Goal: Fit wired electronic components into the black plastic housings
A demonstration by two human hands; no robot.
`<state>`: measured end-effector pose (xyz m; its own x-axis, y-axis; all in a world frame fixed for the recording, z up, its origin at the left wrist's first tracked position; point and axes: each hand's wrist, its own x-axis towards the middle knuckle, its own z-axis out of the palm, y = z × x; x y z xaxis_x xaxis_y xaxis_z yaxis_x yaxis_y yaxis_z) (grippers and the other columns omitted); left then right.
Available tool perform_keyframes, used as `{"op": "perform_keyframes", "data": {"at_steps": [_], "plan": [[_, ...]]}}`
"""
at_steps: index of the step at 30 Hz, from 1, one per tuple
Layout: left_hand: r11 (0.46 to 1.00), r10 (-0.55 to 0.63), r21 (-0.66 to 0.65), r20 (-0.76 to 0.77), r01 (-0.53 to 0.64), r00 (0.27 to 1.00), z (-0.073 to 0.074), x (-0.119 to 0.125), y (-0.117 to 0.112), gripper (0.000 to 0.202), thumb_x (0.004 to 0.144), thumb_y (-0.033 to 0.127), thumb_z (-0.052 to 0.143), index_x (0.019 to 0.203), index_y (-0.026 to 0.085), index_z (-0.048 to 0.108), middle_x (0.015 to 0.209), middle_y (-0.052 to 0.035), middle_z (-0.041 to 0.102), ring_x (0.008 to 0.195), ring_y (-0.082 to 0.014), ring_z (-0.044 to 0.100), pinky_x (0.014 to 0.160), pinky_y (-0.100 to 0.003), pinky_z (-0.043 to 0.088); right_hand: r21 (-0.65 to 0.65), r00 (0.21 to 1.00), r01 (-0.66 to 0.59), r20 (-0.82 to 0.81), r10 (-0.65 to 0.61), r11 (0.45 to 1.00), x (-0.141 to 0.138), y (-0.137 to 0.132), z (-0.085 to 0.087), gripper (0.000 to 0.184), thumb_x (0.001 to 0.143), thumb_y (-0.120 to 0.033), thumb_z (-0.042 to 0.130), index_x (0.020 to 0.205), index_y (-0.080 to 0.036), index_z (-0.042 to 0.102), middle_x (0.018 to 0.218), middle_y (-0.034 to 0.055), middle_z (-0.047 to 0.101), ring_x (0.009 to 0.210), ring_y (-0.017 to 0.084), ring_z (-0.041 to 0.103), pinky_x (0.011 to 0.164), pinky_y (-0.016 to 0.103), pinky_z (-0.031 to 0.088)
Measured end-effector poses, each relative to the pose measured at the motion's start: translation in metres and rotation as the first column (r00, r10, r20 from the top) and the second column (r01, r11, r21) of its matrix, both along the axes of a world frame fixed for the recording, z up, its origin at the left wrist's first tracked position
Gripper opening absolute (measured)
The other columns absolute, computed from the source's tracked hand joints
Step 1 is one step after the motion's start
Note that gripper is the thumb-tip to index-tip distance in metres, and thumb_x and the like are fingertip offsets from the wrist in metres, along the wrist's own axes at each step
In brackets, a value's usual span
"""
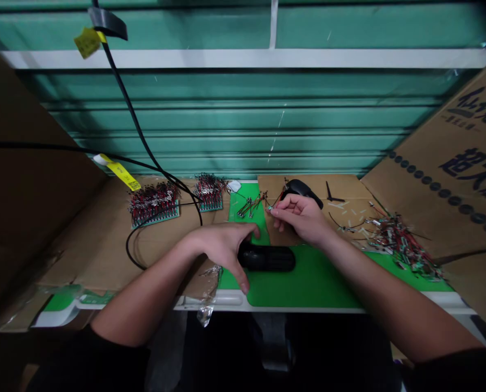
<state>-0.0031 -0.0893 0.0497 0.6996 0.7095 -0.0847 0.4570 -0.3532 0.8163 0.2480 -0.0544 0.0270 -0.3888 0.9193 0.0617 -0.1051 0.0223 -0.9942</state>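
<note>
My left hand (226, 247) rests on the left end of a long black oblong object (269, 258) lying on the green mat (320, 280), fingers curled over it. My right hand (302, 216) hovers just behind it, fingertips pinched on a small wired component (272, 206). A small bunch of similar red-and-black wired parts (251, 205) lies on the mat right in front of the pinching fingers.
Two racks of wired parts (155, 202) (210, 191) stand at the back left beside a black cable (145, 141). A heap of loose wired parts (401, 242) lies at the right. A black rounded device (303, 190) sits behind my right hand. Cardboard walls flank both sides.
</note>
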Motion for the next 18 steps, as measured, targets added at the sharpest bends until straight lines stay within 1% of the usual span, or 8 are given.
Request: {"op": "perform_keyframes", "data": {"at_steps": [3, 5, 9, 11, 13, 15, 16, 18], "plan": [[1.0, -0.011, 0.026, -0.076, 0.013, 0.997, -0.005, 0.0, 0.004, 0.077, 0.046, 0.048, 0.105, 0.111, 0.021, 0.075, 0.096, -0.0064, 0.073, 0.077, -0.0233, 0.064, 0.06, -0.029, 0.043, -0.005, 1.0, -0.001, -0.013, 0.001, 1.0, -0.001, 0.0, 0.001, 0.044, 0.077, -0.047, 0.098, 0.082, -0.02, 0.063, 0.07, 0.0024, 0.073, 0.056, 0.015, 0.068, 0.051, 0.027, 0.056], [1.0, -0.015, -0.009, -0.079, 0.014, 0.997, -0.011, 0.0, 0.01, 0.068, 0.054, 0.043, 0.102, 0.111, 0.02, 0.074, 0.095, -0.0043, 0.071, 0.078, -0.0208, 0.063, 0.062, -0.028, 0.042, -0.014, 1.0, -0.004, -0.02, 0.004, 1.0, -0.001, 0.001, 0.003, 0.045, 0.074, -0.045, 0.099, 0.086, -0.019, 0.065, 0.073, 0.0018, 0.073, 0.058, 0.014, 0.069, 0.05, 0.026, 0.056], [0.987, -0.011, -0.158, 0.036, 0.016, 0.999, -0.021, -0.002, 0.02, 0.064, 0.06, 0.039, 0.099, 0.113, 0.016, 0.071, 0.093, -0.0023, 0.07, 0.076, -0.0166, 0.062, 0.065, -0.026, 0.044, -0.041, 1.0, 0.014, -0.019, -0.015, 0.999, -0.001, 0.002, 0.006, 0.052, 0.069, -0.042, 0.102, 0.099, -0.016, 0.07, 0.076, 0.0015, 0.074, 0.056, 0.013, 0.069, 0.05, 0.024, 0.056], [0.973, 0.006, -0.232, 0.071, 0.011, 0.997, -0.024, -0.003, 0.024, 0.065, 0.061, 0.038, 0.1, 0.115, 0.015, 0.071, 0.089, -0.0009, 0.069, 0.074, -0.0151, 0.06, 0.065, -0.026, 0.045, -0.037, 1.0, 0.019, -0.005, -0.019, 0.999, 0.0, 0.003, 0.007, 0.053, 0.068, -0.043, 0.103, 0.101, -0.015, 0.072, 0.073, 0.0018, 0.074, 0.055, 0.013, 0.068, 0.05, 0.024, 0.057], [0.956, 0.046, -0.294, 0.124, -0.008, 0.991, -0.026, -0.004, 0.026, 0.065, 0.06, 0.036, 0.101, 0.115, 0.015, 0.073, 0.09, -0.0016, 0.071, 0.076, -0.015, 0.063, 0.068, -0.026, 0.048, -0.023, 1.0, 0.014, 0.005, -0.014, 1.0, 0.001, 0.003, 0.007, 0.052, 0.068, -0.043, 0.102, 0.101, -0.014, 0.074, 0.069, 0.0024, 0.074, 0.054, 0.013, 0.067, 0.051, 0.023, 0.057], [0.928, 0.119, -0.373, 0.236, -0.024, 0.964, -0.027, -0.004, 0.029, 0.064, 0.06, 0.033, 0.102, 0.115, 0.015, 0.075, 0.098, -0.0053, 0.075, 0.085, -0.0171, 0.069, 0.076, -0.028, 0.054, -0.008, 1.0, 0.012, 0.007, -0.012, 1.0, 0.003, 0.004, 0.007, 0.05, 0.069, -0.042, 0.102, 0.1, -0.014, 0.075, 0.068, 0.0027, 0.074, 0.054, 0.012, 0.067, 0.05, 0.023, 0.056], [0.909, 0.166, -0.415, 0.315, -0.021, 0.935, -0.027, -0.004, 0.029, 0.063, 0.061, 0.032, 0.103, 0.115, 0.014, 0.076, 0.103, -0.0076, 0.077, 0.091, -0.0187, 0.072, 0.082, -0.03, 0.056, 0.0, 1.0, 0.015, 0.007, -0.015, 1.0, 0.004, 0.004, 0.007, 0.049, 0.069, -0.041, 0.102, 0.1, -0.014, 0.076, 0.067, 0.0028, 0.074, 0.053, 0.012, 0.067, 0.05, 0.022, 0.056], [0.87, 0.268, -0.492, 0.479, 0.003, 0.836, -0.028, -0.002, 0.03, 0.06, 0.064, 0.031, 0.102, 0.116, 0.014, 0.077, 0.111, -0.0119, 0.079, 0.1, -0.0218, 0.075, 0.091, -0.033, 0.058, 0.021, 1.0, 0.019, 0.012, -0.019, 1.0, 0.006, 0.003, 0.008, 0.047, 0.069, -0.04, 0.102, 0.099, -0.014, 0.077, 0.068, 0.0033, 0.075, 0.053, 0.013, 0.067, 0.05, 0.024, 0.057]]}}
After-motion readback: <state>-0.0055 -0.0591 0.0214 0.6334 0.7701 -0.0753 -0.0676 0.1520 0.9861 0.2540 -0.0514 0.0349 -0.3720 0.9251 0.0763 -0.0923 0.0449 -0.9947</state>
